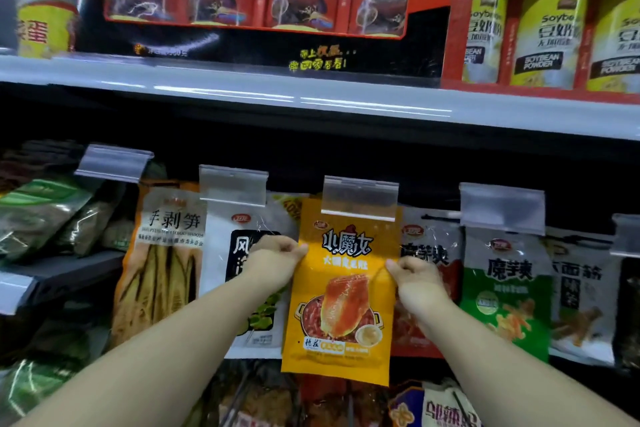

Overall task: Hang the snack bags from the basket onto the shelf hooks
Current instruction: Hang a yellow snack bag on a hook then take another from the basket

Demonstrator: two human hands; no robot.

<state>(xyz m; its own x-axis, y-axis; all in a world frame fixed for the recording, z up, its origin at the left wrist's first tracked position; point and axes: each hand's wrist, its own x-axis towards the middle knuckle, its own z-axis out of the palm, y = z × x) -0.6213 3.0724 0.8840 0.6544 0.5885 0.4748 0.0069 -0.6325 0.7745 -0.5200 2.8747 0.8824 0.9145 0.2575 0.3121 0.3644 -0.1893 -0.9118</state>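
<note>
Currently both hands are pinching the orange snack bag (341,291) by its side edges: the left hand (273,262) is gripping the left edge, the right hand (417,282) the right edge. The bag's top is sitting behind the clear price tag holder (359,198), under the front edge of the grey shelf (311,99). The hook itself is hidden; the bag is probably being threaded onto it. Judgement: keeping the bag level and pushing straight back should be seating it cleanly between the white bag (221,253) and the red bag (431,253).
</note>
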